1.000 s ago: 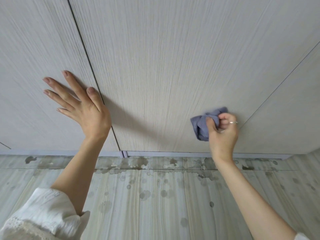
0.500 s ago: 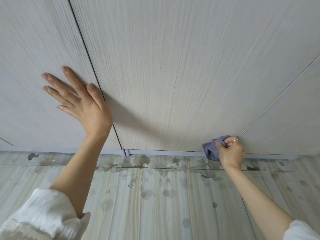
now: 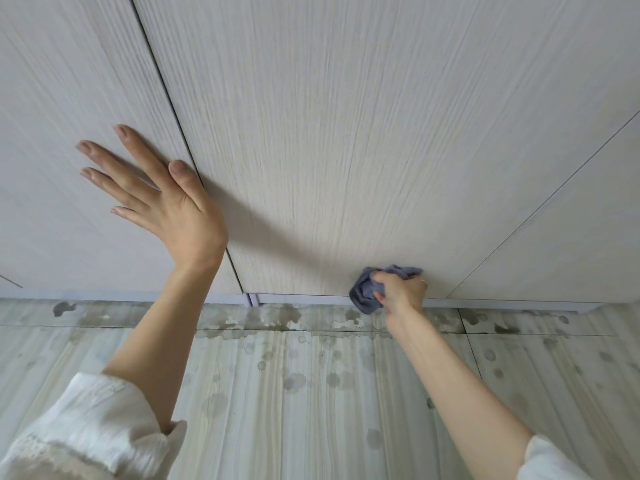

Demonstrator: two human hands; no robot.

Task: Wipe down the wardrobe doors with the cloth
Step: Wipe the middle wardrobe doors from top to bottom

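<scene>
Pale wood-grain wardrobe doors fill the upper view: a left door (image 3: 62,133), a wide middle door (image 3: 346,133) and a right door (image 3: 571,237), split by thin dark seams. My left hand (image 3: 162,206) lies flat with straight fingers on the left door, beside the seam. My right hand (image 3: 401,292) grips a bunched blue-grey cloth (image 3: 363,292) and presses it on the middle door's bottom edge, left of the right seam.
A light baseboard (image 3: 138,295) runs under the doors. The striped grey floor (image 3: 311,393) below it shows several dark wet spots and stains. White sleeves cover both of my upper arms.
My right hand carried the cloth down the middle door to its bottom edge, then slid it left along that edge. My left hand stayed flat on the left door.
</scene>
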